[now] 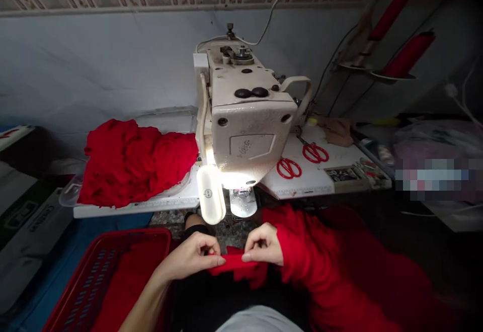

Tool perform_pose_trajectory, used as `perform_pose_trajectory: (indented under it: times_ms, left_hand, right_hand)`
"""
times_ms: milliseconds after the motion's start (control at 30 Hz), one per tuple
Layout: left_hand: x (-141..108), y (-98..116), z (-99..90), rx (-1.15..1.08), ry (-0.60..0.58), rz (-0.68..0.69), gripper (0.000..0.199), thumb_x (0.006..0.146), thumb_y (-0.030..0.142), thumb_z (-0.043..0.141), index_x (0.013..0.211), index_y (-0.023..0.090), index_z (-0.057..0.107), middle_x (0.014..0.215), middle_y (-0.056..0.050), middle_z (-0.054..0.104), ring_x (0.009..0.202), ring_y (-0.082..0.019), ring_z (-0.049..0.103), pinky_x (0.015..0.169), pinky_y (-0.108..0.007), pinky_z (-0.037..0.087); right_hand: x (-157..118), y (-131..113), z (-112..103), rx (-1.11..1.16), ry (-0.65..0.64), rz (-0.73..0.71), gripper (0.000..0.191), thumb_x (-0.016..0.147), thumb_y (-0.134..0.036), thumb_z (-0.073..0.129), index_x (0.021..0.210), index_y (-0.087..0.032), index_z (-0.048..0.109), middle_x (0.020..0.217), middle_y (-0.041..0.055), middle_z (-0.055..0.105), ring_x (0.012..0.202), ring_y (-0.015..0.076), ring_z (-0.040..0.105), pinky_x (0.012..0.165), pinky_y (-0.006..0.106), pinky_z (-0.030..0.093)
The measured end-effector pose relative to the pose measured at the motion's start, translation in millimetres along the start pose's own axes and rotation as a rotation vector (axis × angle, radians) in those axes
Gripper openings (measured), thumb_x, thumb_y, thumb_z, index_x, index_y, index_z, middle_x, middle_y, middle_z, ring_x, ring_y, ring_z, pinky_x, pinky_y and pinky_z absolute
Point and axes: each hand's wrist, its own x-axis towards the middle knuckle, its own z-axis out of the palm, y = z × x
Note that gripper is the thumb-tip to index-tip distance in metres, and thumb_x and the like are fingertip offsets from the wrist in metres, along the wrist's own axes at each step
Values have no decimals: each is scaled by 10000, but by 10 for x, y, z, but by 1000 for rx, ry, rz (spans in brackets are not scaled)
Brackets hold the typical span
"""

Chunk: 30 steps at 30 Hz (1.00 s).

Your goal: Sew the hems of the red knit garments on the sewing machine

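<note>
Between my two hands a strip of red fabric (pixel 233 261) is stretched level above my lap. My left hand (pixel 196 255) pinches its left end between thumb and fingers. The other end is pinched by my right hand (pixel 264 244), whose wrist and forearm are covered by more red fabric (pixel 324 266). A loose bit of the strip hangs below. Just beyond my hands stands a white sewing machine (pixel 251 131), its lamp (pixel 211 196) shining down by the needle area, which is partly hidden.
A heap of red cloth (pixel 132 163) lies left of the machine. At lower left stands a red basket (pixel 162 236) with red fabric inside. Two red-handled scissors (pixel 315 154) and a small parts tray (pixel 341 175) are on the right tabletop. Red thread cones (pixel 409 55) stand behind.
</note>
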Motion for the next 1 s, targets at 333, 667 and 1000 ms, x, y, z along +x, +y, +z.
perform_pose_trajectory:
  times_ms: [333,667,1000]
  left_hand:
    - [290,351,289,89,123,145,296,966,385,655,794,145,656,676,42,524,641,-107,433,611,-227,330]
    - [222,230,260,42,429,300,246,990,322,641,1096,171,804,860,-69,755,752,-171,673,718,-259,508]
    - [229,352,210,267,589,451,269,1044,254,527,1003,146,770,922,-79,778,837,-192,717,808,-274,518]
  right_hand:
    - [-124,56,-63,87,136,-127,316,776,-474,829,810,-162,799,642,-6,594,557,100,497,493,222,372]
    - [-202,-127,-156,202,380,-126,329,860,-458,750,731,-157,777,581,-8,571,512,120,477,504,275,352]
    - [-220,-528,-126,79,592,-273,291,893,-377,725,704,-162,774,601,-15,502,571,129,467,556,286,335]
